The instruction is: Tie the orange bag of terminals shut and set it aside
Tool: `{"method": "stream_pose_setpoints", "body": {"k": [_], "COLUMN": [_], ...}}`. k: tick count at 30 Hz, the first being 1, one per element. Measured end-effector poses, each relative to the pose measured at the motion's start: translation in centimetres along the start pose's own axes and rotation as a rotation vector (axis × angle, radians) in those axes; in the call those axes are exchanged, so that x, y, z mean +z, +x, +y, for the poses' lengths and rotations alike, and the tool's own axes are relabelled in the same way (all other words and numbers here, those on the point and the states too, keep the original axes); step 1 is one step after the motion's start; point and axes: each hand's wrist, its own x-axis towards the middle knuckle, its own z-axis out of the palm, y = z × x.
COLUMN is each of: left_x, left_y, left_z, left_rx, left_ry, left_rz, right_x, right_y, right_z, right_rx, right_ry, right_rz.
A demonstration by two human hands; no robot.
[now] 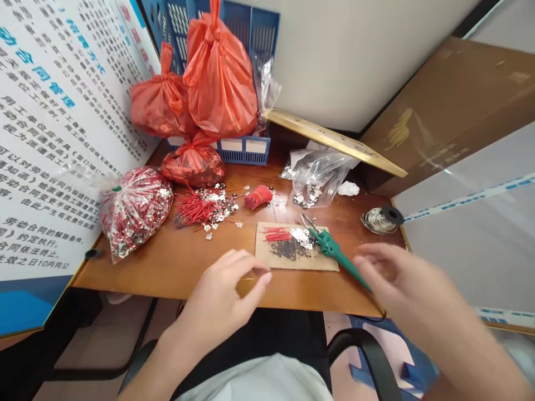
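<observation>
My left hand (232, 289) hovers over the table's front edge, left of a cardboard piece (298, 263). Its thumb and curved fingers stand slightly apart with nothing visible between them. My right hand (387, 273) is beside the handle of a green soldering iron (345, 260), its fingers bent and apart; whether it touches the handle I cannot tell. The iron lies across the cardboard's right side, its metal tip pointing away from me. On the cardboard are a row of short red wires (276, 234), several small silvery metal tabs (301, 236) and dark smudges.
A rubber-banded red wire bundle (258, 196) lies behind the cardboard, with a pile of red wires with tabs (200, 207) to its left. Around them are a stuffed clear bag (137, 203), red bags (221, 78), a clear bag of tabs (315, 178) and a solder wire spool (381, 219).
</observation>
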Motion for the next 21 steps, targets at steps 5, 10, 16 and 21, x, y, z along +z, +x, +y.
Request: {"method": "stream_pose_setpoints", "body": {"k": [5, 10, 16, 21], "left_x": [0.8, 2.2, 1.8, 5.4], "left_y": [5.3, 7.7, 7.6, 5.5], "left_z": [-0.3, -1.6, -1.4, 1.6], "left_rx": [0.19, 0.226, 0.172, -0.123], "left_ry": [0.267, 0.428, 0.409, -0.145], "left_rz": [-0.044, -0.142, -0.152, -0.106], "right_x": [4.9, 8.6, 10.7, 10.8], "right_y": [-0.8, -0.8, -0.7, -1.5], "right_z": [5.0, 7.2, 9.5, 10.0], "right_rx": [-0.079, -0.187, -0.307, -0.272], "right_ry": [0.029, 0.063, 0.101, 0.105], "right_rz": [0.057, 0.155, 0.22, 0.25]}}
